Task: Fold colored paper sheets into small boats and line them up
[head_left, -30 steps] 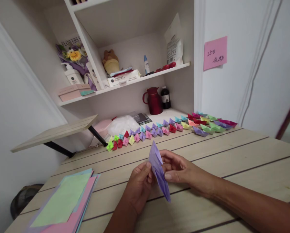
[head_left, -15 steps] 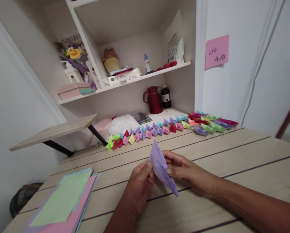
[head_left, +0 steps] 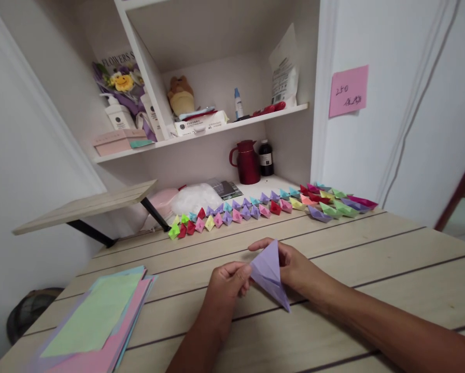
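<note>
A folded piece of purple paper (head_left: 269, 273) is held between both hands just above the wooden table (head_left: 372, 269). My left hand (head_left: 225, 286) pinches its left corner with thumb and fingers. My right hand (head_left: 294, 267) grips it from behind, fingers curled round its upper edge. The paper's pointed tip reaches down to the right, close to the table top. A long row of small folded paper boats (head_left: 263, 207) in many colours lies along the table's far edge.
A stack of coloured paper sheets (head_left: 96, 321) lies at the near left of the table. Behind the boats are a red jug (head_left: 248, 161), a dark bottle (head_left: 266, 157) and shelves with boxes and bottles. A pink note (head_left: 348, 90) is stuck on the wall.
The purple paper has been turned from nearly upright to a flatter, wider lie and lowered towards the table. Both hands kept hold of it, the right hand shifting behind it.
</note>
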Tool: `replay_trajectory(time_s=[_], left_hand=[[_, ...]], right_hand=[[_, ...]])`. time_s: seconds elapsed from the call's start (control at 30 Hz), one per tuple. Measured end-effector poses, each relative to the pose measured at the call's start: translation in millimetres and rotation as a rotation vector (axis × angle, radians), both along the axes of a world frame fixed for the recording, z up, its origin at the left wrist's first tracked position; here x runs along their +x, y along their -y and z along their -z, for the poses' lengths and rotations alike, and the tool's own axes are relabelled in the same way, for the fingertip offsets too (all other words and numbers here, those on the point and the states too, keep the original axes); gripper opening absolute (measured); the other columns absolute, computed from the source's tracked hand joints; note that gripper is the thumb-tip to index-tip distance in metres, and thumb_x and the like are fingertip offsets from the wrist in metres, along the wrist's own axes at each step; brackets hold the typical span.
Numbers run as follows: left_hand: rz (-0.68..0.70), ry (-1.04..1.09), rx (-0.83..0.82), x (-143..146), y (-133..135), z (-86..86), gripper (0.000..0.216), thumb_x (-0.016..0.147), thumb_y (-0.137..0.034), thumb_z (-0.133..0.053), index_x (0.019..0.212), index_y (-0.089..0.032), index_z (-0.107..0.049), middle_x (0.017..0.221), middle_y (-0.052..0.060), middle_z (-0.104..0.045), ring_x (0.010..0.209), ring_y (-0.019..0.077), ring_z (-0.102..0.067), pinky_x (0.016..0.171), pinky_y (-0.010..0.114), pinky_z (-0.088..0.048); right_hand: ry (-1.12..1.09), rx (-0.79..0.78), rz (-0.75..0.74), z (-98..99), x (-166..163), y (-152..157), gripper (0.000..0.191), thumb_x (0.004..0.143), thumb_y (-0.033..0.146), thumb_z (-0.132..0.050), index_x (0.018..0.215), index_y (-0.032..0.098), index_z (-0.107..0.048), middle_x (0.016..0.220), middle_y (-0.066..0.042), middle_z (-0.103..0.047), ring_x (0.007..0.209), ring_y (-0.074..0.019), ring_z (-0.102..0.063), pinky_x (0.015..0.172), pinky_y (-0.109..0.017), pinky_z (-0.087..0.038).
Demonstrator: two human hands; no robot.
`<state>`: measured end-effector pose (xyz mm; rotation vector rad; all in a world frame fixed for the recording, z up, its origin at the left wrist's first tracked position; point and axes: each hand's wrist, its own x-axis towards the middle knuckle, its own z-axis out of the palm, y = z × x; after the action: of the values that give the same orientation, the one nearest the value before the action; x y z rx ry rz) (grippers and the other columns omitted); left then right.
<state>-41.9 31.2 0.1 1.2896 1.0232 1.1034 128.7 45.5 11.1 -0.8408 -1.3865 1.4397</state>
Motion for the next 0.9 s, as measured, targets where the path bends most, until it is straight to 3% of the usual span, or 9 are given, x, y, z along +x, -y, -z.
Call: replay_trajectory(time_s=[0.2, 0.27, 0.4, 0.47, 0.67, 0.9], left_hand=[[0.07, -0.16, 0.023, 3.0, -0.7, -3.2, 0.026, 0.077, -0.037, -0.061, 0.066, -0.013, -0.064, 0.053, -0.003, -0.052, 0.049, 0.0085, -0.042, 0.052, 0.022, -0.033], [0.036, -0.18, 0.035, 4.6, -2.9, 2.3, 0.022, 0.078, -0.031, -0.058, 0.084, -0.013, -0.068, 0.055, -0.003, -0.053, 0.05, 0.0094, -0.044, 0.052, 0.022, -0.034], [-0.106, -0.256, 0.135, 5.0, -6.8, 13.4, 0.037, 0.079, -0.02, -0.053, 0.114, -0.017, -0.062, 0.057, -0.005, -0.052, 0.053, 0.011, -0.047, 0.055, 0.023, -0.038], [-0.147, -0.333, 0.181, 2.5, -6.9, 14.3, 0.035, 0.079, -0.017, -0.052, 0.112, -0.019, -0.063, 0.059, -0.005, -0.052, 0.055, 0.0115, -0.048, 0.057, 0.023, -0.04], [-0.151, -0.514, 0.356, -9.9, 1.5, 6.7, 0.022, 0.076, -0.009, -0.056, 0.081, -0.02, -0.073, 0.081, 0.001, -0.055, 0.071, 0.0131, -0.052, 0.068, 0.025, -0.043], [0.008, -0.622, 0.512, -17.3, 7.2, 14.3, 0.021, 0.08, -0.018, -0.064, 0.095, -0.028, -0.075, 0.093, 0.003, -0.055, 0.088, 0.0162, -0.055, 0.079, 0.028, -0.044]], right_hand=[[0.154, 0.144, -0.045, 9.0, 5.2, -4.7, 0.029, 0.065, 0.021, -0.072, 0.083, 0.019, -0.049, 0.058, 0.009, -0.049, 0.05, -0.0075, -0.041, 0.047, -0.019, -0.03], [0.248, 0.195, -0.032, 11.8, 7.6, -4.5, 0.022, 0.068, 0.016, -0.065, 0.079, 0.02, -0.046, 0.059, 0.009, -0.048, 0.051, -0.0075, -0.04, 0.047, -0.019, -0.029], [0.454, 0.305, 0.018, 15.5, 8.8, -1.4, 0.019, 0.067, 0.009, -0.055, 0.077, 0.021, -0.044, 0.062, 0.008, -0.047, 0.056, -0.0092, -0.043, 0.051, -0.02, -0.03], [0.586, 0.393, 0.045, 16.1, 7.9, 0.2, 0.019, 0.065, 0.008, -0.053, 0.074, 0.021, -0.043, 0.063, 0.007, -0.047, 0.059, -0.0106, -0.044, 0.054, -0.021, -0.031], [0.841, 0.656, 0.043, 18.2, 8.2, 0.4, 0.023, 0.058, 0.0, -0.045, 0.066, 0.021, -0.039, 0.068, 0.005, -0.052, 0.067, -0.0129, -0.049, 0.063, -0.024, -0.03], [0.998, 0.692, 0.031, 15.6, 4.6, 6.7, 0.022, 0.062, 0.002, -0.047, 0.074, 0.021, -0.046, 0.078, 0.001, -0.061, 0.079, -0.0189, -0.053, 0.07, -0.029, -0.031]])
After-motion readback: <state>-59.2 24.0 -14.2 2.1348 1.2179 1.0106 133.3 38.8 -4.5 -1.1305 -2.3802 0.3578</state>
